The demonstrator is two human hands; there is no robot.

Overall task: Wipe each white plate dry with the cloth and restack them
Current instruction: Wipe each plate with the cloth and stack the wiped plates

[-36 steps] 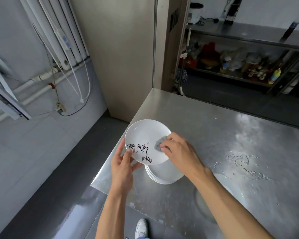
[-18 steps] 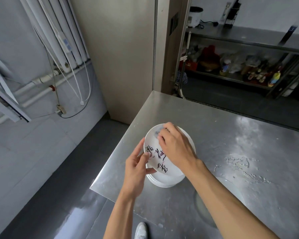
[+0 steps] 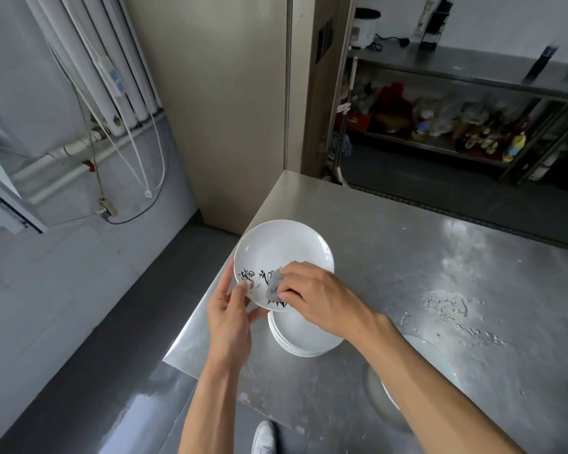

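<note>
Stainless-steel table in a kitchen, with a storage shelf behind and water droplets on the metal to the right. Compared with half a second earlier, the white plate has turned from a steep tilt to face more openly upward. The right hand has moved from the plate's far rim down to its near part, over the black brush lettering. Left hand: pinches the plate's near-left rim between thumb and curled fingers. Right hand: fingers bent, pressing a small grey cloth against the plate's inner face. The plate is held clear of the table between both hands, above and just beyond the stack of white plates, which stands near the table's left edge. A further pale round dish lies partly hidden under the right forearm.
</note>
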